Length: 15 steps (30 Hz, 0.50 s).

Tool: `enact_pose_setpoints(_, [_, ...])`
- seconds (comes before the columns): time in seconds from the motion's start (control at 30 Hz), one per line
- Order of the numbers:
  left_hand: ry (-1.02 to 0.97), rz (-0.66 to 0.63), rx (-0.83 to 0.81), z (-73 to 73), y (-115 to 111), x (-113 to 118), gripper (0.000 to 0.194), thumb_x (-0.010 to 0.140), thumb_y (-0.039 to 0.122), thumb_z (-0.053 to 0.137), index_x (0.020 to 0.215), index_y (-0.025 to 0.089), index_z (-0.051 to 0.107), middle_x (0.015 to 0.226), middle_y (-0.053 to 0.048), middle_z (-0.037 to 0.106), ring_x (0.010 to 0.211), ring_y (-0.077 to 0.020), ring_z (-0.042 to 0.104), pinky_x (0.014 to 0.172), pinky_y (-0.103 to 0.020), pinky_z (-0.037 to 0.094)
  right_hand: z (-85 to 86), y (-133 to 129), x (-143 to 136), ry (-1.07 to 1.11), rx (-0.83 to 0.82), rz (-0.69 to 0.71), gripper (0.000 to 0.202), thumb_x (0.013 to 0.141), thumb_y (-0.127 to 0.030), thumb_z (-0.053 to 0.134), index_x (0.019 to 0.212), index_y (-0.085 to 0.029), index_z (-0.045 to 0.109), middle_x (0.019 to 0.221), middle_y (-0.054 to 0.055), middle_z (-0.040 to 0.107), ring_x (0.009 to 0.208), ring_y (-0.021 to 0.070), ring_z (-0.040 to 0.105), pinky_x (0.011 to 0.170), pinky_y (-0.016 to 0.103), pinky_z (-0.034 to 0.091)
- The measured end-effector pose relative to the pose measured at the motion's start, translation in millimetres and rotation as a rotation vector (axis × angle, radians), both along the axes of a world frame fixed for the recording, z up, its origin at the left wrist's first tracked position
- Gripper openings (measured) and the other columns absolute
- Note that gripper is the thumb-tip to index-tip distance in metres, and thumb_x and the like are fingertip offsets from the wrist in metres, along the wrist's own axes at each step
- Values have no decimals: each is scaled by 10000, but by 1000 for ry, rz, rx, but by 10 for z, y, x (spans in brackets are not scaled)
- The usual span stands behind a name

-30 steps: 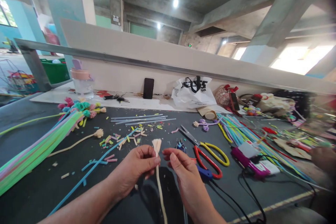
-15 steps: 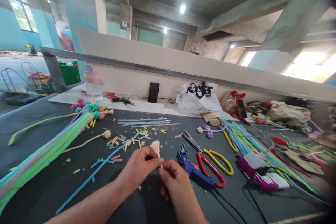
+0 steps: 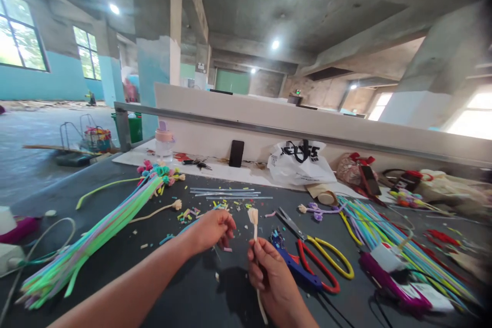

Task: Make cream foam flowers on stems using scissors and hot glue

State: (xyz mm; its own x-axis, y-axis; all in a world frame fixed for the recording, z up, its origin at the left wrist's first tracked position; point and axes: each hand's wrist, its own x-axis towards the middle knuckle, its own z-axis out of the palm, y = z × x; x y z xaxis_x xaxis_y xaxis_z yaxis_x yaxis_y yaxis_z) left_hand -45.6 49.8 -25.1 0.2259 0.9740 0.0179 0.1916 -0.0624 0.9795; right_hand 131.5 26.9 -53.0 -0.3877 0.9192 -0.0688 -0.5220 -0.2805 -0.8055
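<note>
My right hand [image 3: 267, 269] is closed round a cream stem [image 3: 262, 303], whose frayed, tassel-like head [image 3: 253, 215] points up above the fingers. To its left my left hand [image 3: 216, 229] hangs over the dark table, apart from the stem, with fingers curled; what they hold, if anything, is too small to make out. Cut colored bits [image 3: 188, 215] lie scattered behind the left hand. Beside the right hand are a blue glue gun [image 3: 294, 266] and scissors [image 3: 319, 251] with red and yellow handles.
On the left lies a bundle of green and purple stems [image 3: 111, 230]. More stems [image 3: 369, 230] and a purple-and-white device [image 3: 400, 284] are at the right. Behind stand a phone [image 3: 236, 154], a cup [image 3: 164, 146] and a white bag [image 3: 303, 161]. Clear sticks [image 3: 226, 193] lie mid-table.
My left hand has let go of the cream piece and moved left. My right hand now holds it upright, its long stem showing below. The view has shifted left and up.
</note>
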Motion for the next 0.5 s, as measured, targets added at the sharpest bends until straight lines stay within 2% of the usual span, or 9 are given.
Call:
enact_pose_setpoints(0.1, [43, -60, -27, 122, -83, -20, 145, 728, 269, 469, 804, 158, 522, 531, 33, 548, 400, -124, 533, 421, -235, 410, 11, -8, 7, 13, 29, 29, 260, 691, -363, 728, 734, -158, 575, 592, -43, 541, 362, 2, 315, 351, 153, 135])
enact_pose_setpoints(0.2, [86, -101, 12, 198, -185, 19, 203, 756, 337, 462, 802, 156, 540, 511, 33, 552, 394, -110, 504, 426, -228, 406, 23, -24, 8, 8, 69, 35, 269, 710, -393, 703, 734, -162, 567, 602, -50, 538, 339, -10, 273, 346, 157, 115])
enact_pose_setpoints(0.27, [118, -112, 59, 202, -222, 79, 240, 763, 370, 468, 744, 150, 561, 523, 28, 553, 419, -95, 485, 450, -217, 401, 27, -35, 7, -1, 93, 22, 287, 708, -416, 697, 736, -163, 563, 586, -60, 526, 325, -16, 233, 341, 162, 108])
enact_pose_setpoints(0.33, [149, -110, 112, 181, -217, 149, 257, 753, 380, 497, 678, 145, 569, 528, 31, 538, 454, -87, 472, 470, -203, 383, 28, -38, 5, -14, 112, 2, 303, 698, -427, 702, 718, -168, 547, 500, -91, 446, 320, -11, 184, 336, 166, 98])
enact_pose_setpoints(0.43, [197, -92, 180, 145, -156, 227, 220, 715, 345, 553, 638, 141, 583, 524, 48, 494, 477, -81, 435, 463, -190, 336, 17, -18, 4, -58, 134, -33, 310, 680, -419, 719, 718, -182, 523, 418, -132, 300, 325, 4, 124, 328, 169, 77])
enact_pose_setpoints(0.5, [236, -74, 222, 126, -112, 250, 172, 700, 303, 568, 646, 144, 606, 536, 52, 487, 491, -83, 425, 466, -190, 316, 0, 5, 4, -100, 142, -61, 325, 652, -406, 740, 724, -187, 511, 409, -139, 288, 327, 8, 126, 326, 168, 75])
